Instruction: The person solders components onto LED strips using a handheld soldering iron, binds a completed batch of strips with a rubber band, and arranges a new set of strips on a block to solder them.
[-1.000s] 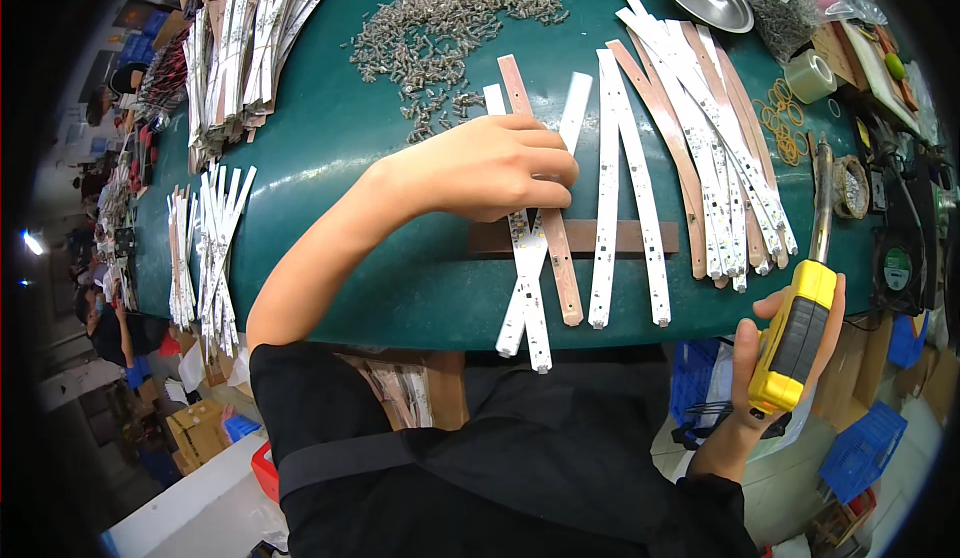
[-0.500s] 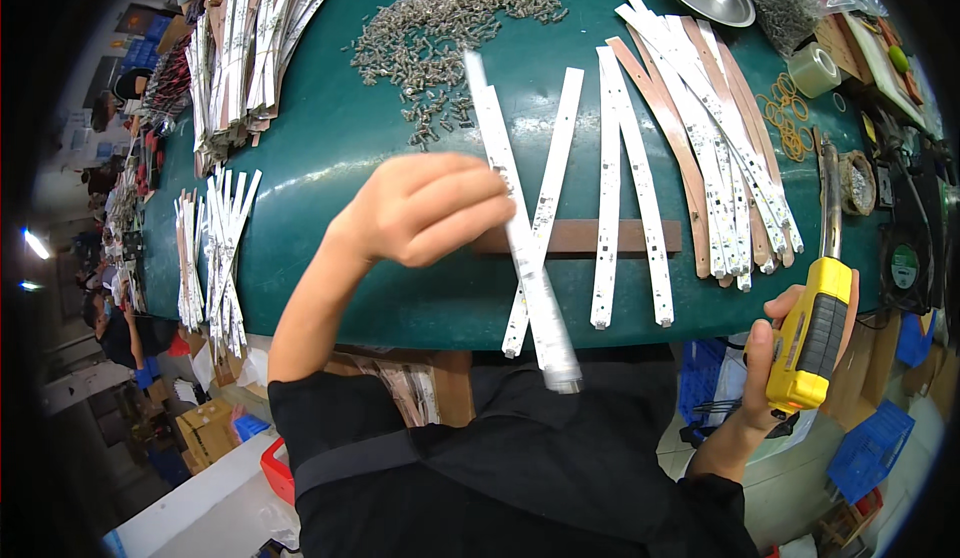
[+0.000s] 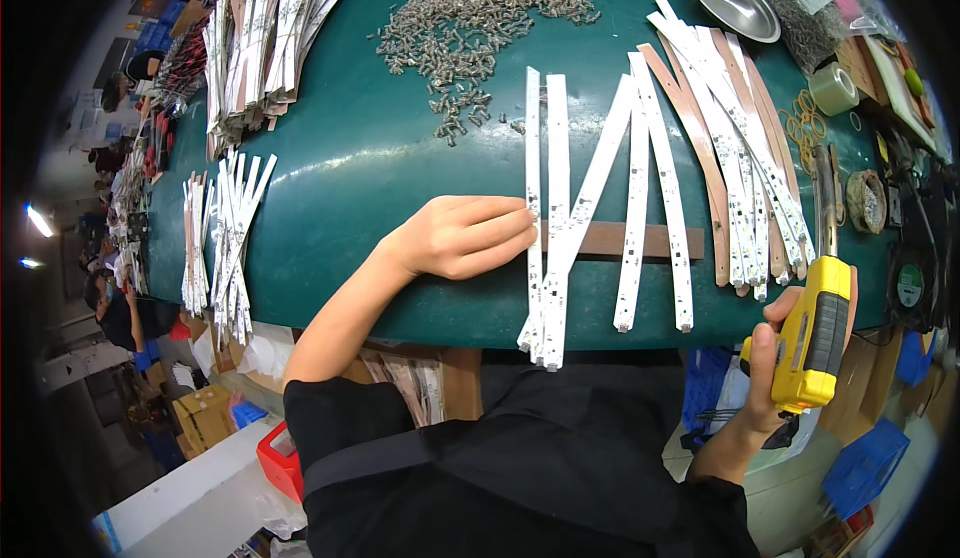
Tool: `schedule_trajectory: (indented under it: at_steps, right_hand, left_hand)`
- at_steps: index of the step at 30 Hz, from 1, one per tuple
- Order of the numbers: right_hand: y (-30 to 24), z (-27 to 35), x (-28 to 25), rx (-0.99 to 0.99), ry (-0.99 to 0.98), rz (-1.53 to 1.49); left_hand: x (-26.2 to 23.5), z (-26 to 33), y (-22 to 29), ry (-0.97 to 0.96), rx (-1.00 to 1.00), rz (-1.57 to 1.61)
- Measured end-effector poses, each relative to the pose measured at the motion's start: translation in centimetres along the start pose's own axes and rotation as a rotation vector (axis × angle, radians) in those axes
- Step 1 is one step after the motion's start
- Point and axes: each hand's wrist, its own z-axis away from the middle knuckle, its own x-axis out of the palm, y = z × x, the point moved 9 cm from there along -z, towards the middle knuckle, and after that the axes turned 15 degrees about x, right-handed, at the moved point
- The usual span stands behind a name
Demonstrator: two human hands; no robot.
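Note:
My left hand (image 3: 462,237) lies flat on the dark green table (image 3: 380,173), fingertips touching a long white strip (image 3: 533,208) that runs near to far. Beside it lie two more white strips (image 3: 557,213), one leaning across them. They cross a brown wooden bar (image 3: 610,240). My right hand (image 3: 775,358) holds a yellow electric screwdriver (image 3: 815,328) off the table's near right edge, its bit pointing away from me.
A heap of small metal screws (image 3: 470,18) lies at the far middle. Fanned white and brown strips (image 3: 730,148) fill the right side. Stacks of strips (image 3: 260,38) and a smaller bundle (image 3: 225,238) sit left. A steel bowl (image 3: 733,3), tape roll (image 3: 833,88) and rubber bands stand far right.
My left hand lifted a white strip, swung it leftward and laid it down straight beside the others. The screwdriver hand stayed near the right edge.

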Motion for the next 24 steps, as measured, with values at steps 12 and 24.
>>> schedule_trajectory:
  at_steps: [12,24]
  right_hand:
    - [-1.0,0.1,0.6,0.007,-0.023,-0.084]
    - [-7.6,-3.6,-2.9,-0.223,-0.036,0.142]
  left_hand:
    - [0.0,0.5,-1.1,0.064,-0.122,0.038]
    - [3.0,-0.1,-4.6,-0.150,-0.626,0.275]
